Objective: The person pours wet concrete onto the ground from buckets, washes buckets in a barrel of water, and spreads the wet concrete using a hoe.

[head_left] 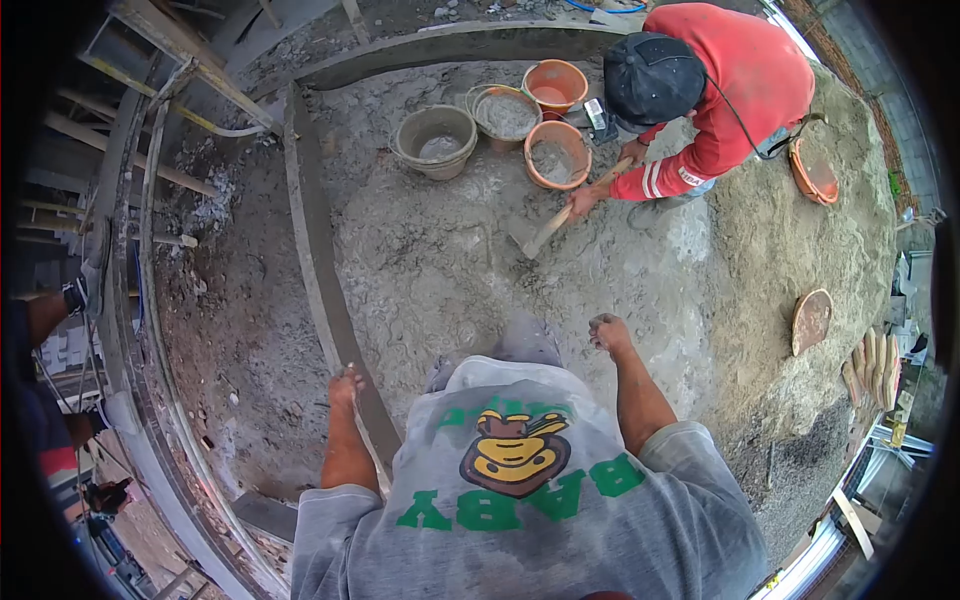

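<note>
At ten o'clock from the person's torso, the left hand (347,385) meets a long cement-grey strip (328,280); I can't tell whether its fingers grip. At one, the right hand (606,334), fingers curled together, hangs over wet grey mortar (440,245). Beyond, a red-sleeved co-worker (735,75) clutches a wooden-handled hoe (549,229) at twelve.

Hoe (547,232) in co-worker's (735,75) grip, blade on grey mix (430,250). Four buckets (442,166) beyond hoe; wearer's right hand (608,334) on near side, left hand (346,384) farther off.
</note>
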